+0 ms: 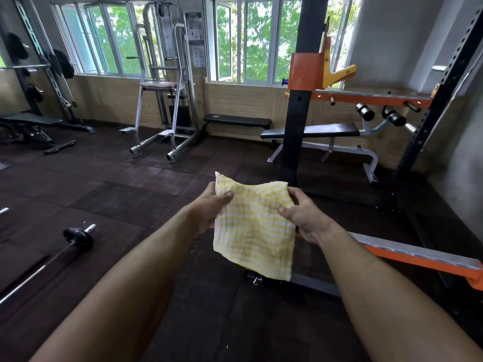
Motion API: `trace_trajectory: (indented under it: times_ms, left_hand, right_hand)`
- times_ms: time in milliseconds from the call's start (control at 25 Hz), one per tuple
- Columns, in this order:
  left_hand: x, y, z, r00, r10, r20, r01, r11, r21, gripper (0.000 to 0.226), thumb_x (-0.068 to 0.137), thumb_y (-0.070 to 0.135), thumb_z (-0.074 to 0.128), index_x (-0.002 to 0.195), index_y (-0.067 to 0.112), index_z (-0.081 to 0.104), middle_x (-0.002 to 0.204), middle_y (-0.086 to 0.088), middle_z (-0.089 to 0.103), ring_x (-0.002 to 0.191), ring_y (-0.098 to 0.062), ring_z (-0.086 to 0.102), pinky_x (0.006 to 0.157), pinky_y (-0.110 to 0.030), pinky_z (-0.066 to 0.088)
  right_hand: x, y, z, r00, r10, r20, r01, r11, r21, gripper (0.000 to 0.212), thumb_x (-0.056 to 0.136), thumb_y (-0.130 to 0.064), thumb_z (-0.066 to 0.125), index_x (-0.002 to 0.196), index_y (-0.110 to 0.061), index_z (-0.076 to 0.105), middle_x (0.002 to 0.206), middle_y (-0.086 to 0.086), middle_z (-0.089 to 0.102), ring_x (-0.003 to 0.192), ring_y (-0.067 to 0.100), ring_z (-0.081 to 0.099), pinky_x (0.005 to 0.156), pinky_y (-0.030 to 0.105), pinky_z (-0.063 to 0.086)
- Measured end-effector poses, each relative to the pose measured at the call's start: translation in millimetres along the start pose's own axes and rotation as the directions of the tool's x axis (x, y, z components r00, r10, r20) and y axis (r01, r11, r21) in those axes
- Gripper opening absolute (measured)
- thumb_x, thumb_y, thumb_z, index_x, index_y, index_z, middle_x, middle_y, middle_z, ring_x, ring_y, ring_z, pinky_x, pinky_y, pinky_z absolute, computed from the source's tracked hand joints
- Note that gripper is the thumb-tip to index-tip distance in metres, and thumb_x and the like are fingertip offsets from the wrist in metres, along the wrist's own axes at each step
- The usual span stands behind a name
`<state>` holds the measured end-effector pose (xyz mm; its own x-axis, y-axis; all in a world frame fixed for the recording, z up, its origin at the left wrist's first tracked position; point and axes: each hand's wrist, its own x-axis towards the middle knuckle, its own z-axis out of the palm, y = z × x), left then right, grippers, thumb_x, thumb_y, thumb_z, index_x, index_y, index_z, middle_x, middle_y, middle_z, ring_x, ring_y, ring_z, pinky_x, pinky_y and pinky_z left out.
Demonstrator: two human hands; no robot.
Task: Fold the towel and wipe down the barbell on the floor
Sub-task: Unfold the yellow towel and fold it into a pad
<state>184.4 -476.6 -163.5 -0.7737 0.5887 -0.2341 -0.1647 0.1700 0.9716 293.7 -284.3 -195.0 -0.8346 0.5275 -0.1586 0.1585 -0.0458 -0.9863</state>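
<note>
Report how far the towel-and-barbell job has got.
Done: nothing finished that shows; the yellow checked towel hangs loose, and whether a fold is already in cannot be told. In hand: the left hand and right hand each pinch an upper edge, holding it up in the air. Left: finishing the fold, then wiping the barbell, which lies untouched on the floor at the left.

A yellow-and-white checked towel (254, 226) hangs at centre, pinched at its top corners by the left hand (209, 207) at 9 o'clock of it and the right hand (304, 215) at 3 o'clock; the barbell (52, 254) lies on the dark rubber floor (117, 194) at 8 o'clock; a black-and-orange squat rack (300, 105) stands at 1 o'clock.
</note>
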Motion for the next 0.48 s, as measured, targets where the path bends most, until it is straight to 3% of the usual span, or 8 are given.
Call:
trace_trajectory:
  times_ms: [80,160,240,360,480]
  left_hand:
    - [-2.4,-2.3,-4.4,0.997,-0.063,0.035,0.063,0.998,-0.002,0.047,0.093,0.02,0.061,0.13,0.022,0.032,0.103,-0.002,0.065,0.076,-0.014,0.069,0.055,-0.031,0.057]
    - [-1.7,-6.0,-6.1,0.993,-0.092,0.068,0.094,0.995,-0.019,0.074,0.082,0.006,0.072,0.135,0.027,0.024,0.114,-0.006,0.063,0.092,-0.022,0.07,0.072,-0.043,0.059]
    - [-1.3,-7.2,-4.7,0.996,-0.078,0.035,0.08,0.996,-0.039,0.091,0.078,-0.007,0.072,0.139,0.035,0.019,0.115,-0.01,0.056,0.09,-0.027,0.069,0.063,-0.042,0.06]
    - [3.7,-9.7,-6.9,0.99,-0.05,-0.133,0.042,0.997,-0.068,0.075,0.081,0.0,0.072,0.137,0.026,0.03,0.111,-0.019,0.059,0.068,-0.025,0.069,0.052,-0.036,0.057]
    - [5.5,-12.8,-11.4,0.981,-0.029,-0.189,0.023,0.999,-0.033,0.051,0.084,0.014,0.072,0.126,0.016,0.045,0.104,-0.017,0.066,0.069,-0.024,0.068,0.058,-0.036,0.057]
  right_hand:
    - [2.6,0.1,-0.5,0.997,-0.017,-0.077,0.022,0.998,0.066,0.05,0.09,0.002,0.058,0.128,-0.029,0.046,0.113,0.013,0.063,0.097,0.03,0.069,0.078,0.05,0.059]
    - [2.0,3.8,-1.7,0.995,0.01,-0.096,-0.002,0.996,0.091,0.051,0.09,0.0,0.057,0.125,-0.035,0.043,0.11,0.014,0.063,0.096,0.032,0.069,0.08,0.053,0.059]
    - [-0.4,6.0,-1.5,0.996,0.024,-0.086,-0.015,0.995,0.101,0.048,0.09,-0.001,0.058,0.123,-0.032,0.046,0.108,0.016,0.065,0.09,0.03,0.068,0.078,0.048,0.058]
    - [-3.7,4.7,-7.5,1.0,0.024,-0.01,-0.022,0.984,0.179,0.043,0.089,0.001,0.061,0.125,-0.021,0.052,0.1,0.018,0.061,0.085,0.028,0.061,0.074,0.044,0.053]
    - [-8.5,-0.1,-14.3,0.992,0.021,0.121,-0.054,0.959,0.279,0.052,0.083,0.011,0.062,0.124,-0.02,0.054,0.099,0.021,0.062,0.086,0.033,0.062,0.076,0.045,0.053]
